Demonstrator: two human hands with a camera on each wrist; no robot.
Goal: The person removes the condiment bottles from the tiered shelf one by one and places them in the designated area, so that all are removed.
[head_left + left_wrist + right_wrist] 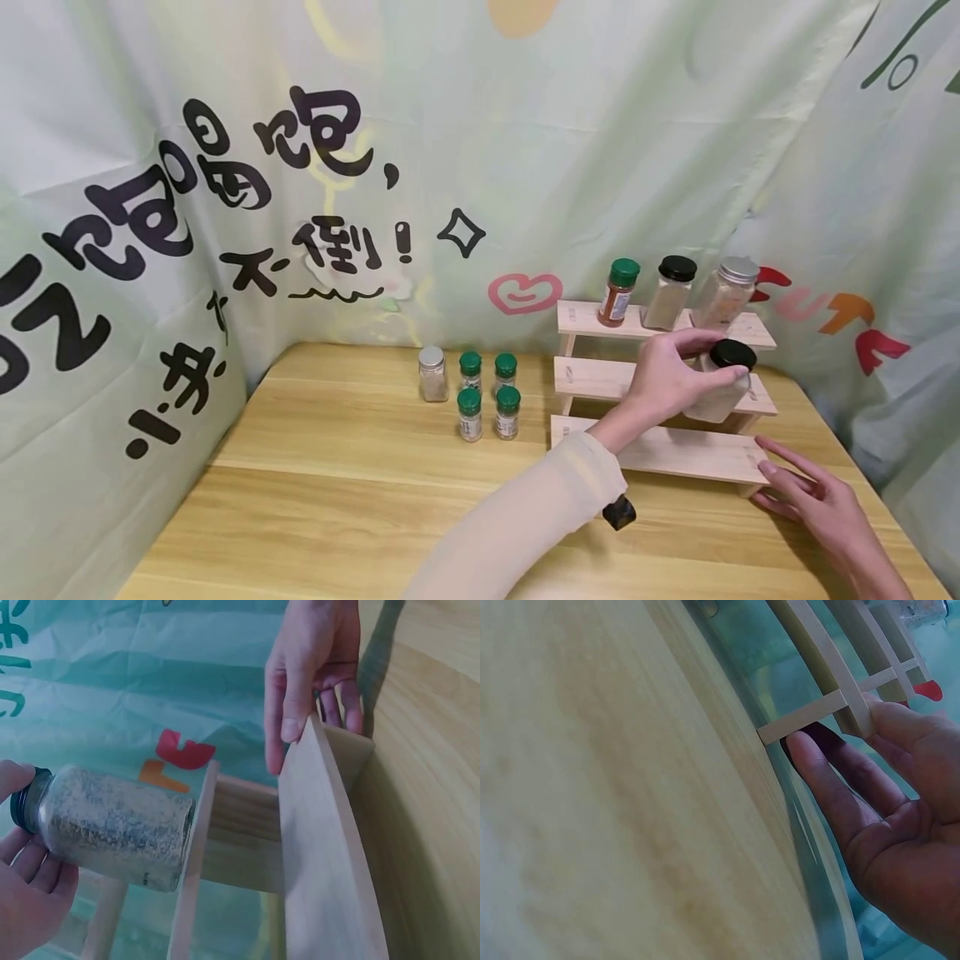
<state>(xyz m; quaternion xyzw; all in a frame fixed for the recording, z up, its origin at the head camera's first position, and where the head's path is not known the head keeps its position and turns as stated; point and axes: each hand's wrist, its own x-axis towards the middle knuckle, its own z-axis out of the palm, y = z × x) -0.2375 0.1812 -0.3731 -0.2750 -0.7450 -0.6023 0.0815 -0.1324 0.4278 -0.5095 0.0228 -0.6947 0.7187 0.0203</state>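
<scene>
My left hand [667, 379] grips a clear glass spice jar [714, 398] with a black lid, fingers and thumb round its upper part. The jar is at the right end of the middle tier of a three-tier wooden rack [660, 450]. In the left wrist view, pale grainy contents show in the jar [116, 821], its base close to a shelf board; contact is hard to tell. My right hand [821, 504] holds the right end of the lowest tier. The right wrist view shows its fingers [821, 769] around the rack's end support [802, 716].
Along the top tier stand a green-lidded bottle [618, 293], a black-lidded jar [670, 296] and a silver-lidded jar [726, 296]. Left of the rack, another silver-lidded jar [432, 377] and several green-lidded bottles [470, 417] stand on the wooden table [322, 500]. A printed curtain [450, 150] hangs behind.
</scene>
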